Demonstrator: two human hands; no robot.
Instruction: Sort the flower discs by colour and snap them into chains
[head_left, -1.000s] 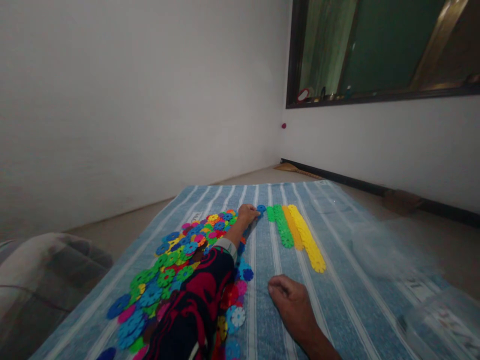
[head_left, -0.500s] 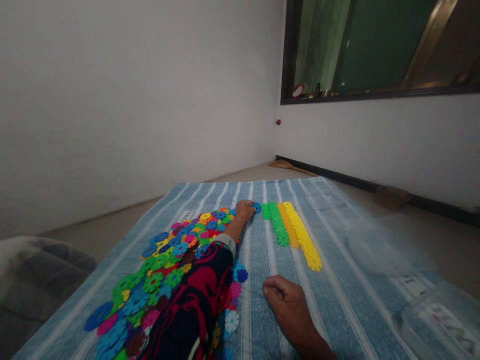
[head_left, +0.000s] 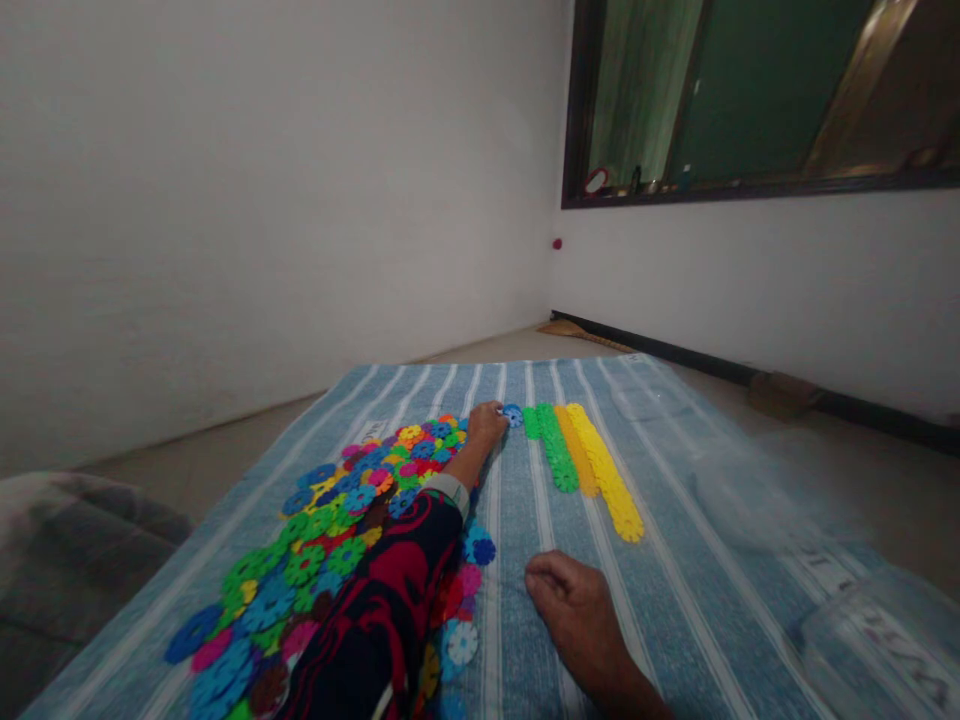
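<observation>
Blue disc [head_left: 514,417] (lying flat) pinched by left hand [head_left: 486,426]; long green row [head_left: 556,450] points away; right hand [head_left: 576,608] fisted.

You face a dark-framed window [head_left: 757,95]. Below and left of it, you see a red spot [head_left: 557,244] on the white wall [head_left: 285,200]; beneath it, black skirting [head_left: 720,368]; far left and lower, a grey cloth bundle [head_left: 82,560].
</observation>
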